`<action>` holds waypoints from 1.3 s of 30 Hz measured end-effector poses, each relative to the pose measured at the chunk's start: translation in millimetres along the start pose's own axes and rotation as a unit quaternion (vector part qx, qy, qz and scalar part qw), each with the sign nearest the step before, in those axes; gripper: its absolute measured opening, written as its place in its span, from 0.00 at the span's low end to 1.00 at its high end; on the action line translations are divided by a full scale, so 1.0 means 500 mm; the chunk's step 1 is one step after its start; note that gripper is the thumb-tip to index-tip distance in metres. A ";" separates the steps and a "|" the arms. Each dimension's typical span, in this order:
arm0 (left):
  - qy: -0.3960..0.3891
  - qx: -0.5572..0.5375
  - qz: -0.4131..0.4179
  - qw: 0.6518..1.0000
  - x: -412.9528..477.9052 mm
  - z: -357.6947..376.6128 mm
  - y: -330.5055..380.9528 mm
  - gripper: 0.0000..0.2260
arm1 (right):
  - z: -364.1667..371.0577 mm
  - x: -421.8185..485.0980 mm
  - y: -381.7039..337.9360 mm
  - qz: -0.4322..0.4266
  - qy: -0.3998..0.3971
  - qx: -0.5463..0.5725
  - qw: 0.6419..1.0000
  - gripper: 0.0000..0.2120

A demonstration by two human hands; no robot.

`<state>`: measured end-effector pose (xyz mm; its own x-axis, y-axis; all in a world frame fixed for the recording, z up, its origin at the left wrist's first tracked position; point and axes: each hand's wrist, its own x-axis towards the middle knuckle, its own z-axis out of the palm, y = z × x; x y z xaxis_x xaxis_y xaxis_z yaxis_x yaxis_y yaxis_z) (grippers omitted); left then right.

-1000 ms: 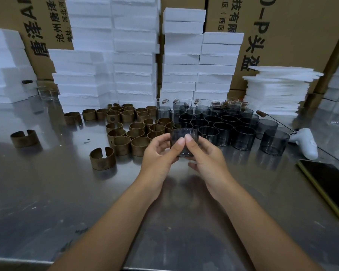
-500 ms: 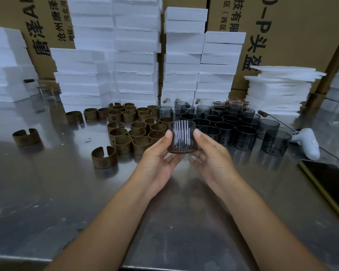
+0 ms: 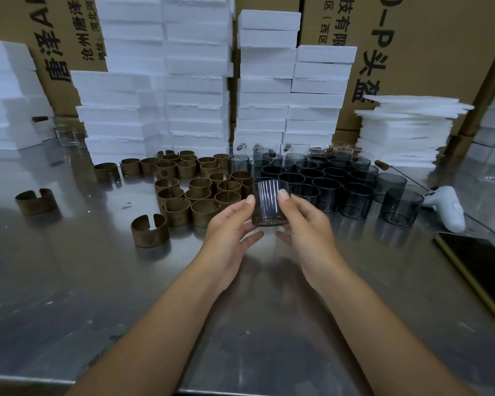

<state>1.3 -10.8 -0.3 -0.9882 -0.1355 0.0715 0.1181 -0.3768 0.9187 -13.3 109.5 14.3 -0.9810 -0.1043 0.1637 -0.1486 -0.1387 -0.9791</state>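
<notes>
A smoky, transparent cylindrical glass cup point(image 3: 270, 202) held upright above the steel table point(image 3: 69, 281), pinched between the left hand point(image 3: 229, 230) and the right hand point(image 3: 306, 224), thumbs on its near wall. Behind: rows of like dark glass cups point(image 3: 326, 178) and brown split metal rings point(image 3: 195, 190).

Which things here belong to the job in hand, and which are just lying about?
In the job: smoky glass cylinder, held by left hand and right hand; grouped dark glass cylinders; probably the brass split rings.
Lying about: phone, white controller.
</notes>
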 end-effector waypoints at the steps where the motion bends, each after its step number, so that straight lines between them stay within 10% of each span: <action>1: -0.007 0.001 -0.005 1.000 -0.001 0.002 0.000 0.25 | -0.001 0.000 0.001 -0.006 0.003 -0.003 1.000 0.17; 20: -0.068 -0.059 -0.030 0.996 -0.009 0.007 0.010 0.14 | -0.011 0.006 -0.004 0.055 -0.035 0.111 0.992 0.28; 39: -0.025 0.052 0.005 0.998 -0.010 0.006 -0.002 0.31 | -0.005 -0.006 -0.004 0.003 -0.036 -0.015 0.999 0.26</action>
<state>5.7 -7.0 -0.4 -0.9908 -0.0926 0.0983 0.1206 -0.2779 0.9530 -10.3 112.4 15.4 -0.9705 -0.1761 0.1645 -0.1470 -0.1081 -0.9832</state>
